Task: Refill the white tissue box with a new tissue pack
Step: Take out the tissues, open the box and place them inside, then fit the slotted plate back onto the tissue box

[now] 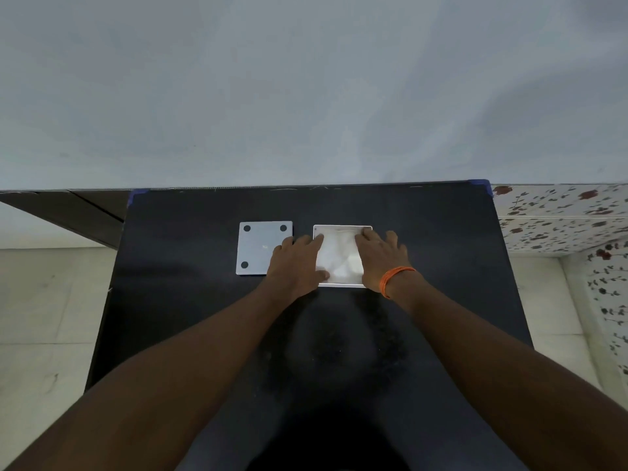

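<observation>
The white tissue box (341, 227) lies open-side up on the black table, right of centre. A white tissue pack (338, 256) sits inside it. My left hand (297, 263) rests over the box's left edge, with its fingers and thumb touching the pack. My right hand (380, 256), with an orange thread at the wrist, lies flat over the right side, fingertips pressing on the pack. To the left of the box lies its base cover (260, 249), a pale grey square panel with dark round feet at its corners; my left hand overlaps its right front corner.
The black table (190, 300) reaches back to a plain grey wall, with blue tape at its far corners. A dark wooden piece (68, 212) stands at the left. A floral cloth (560, 215) lies to the right. Pale floor tiles show on both sides.
</observation>
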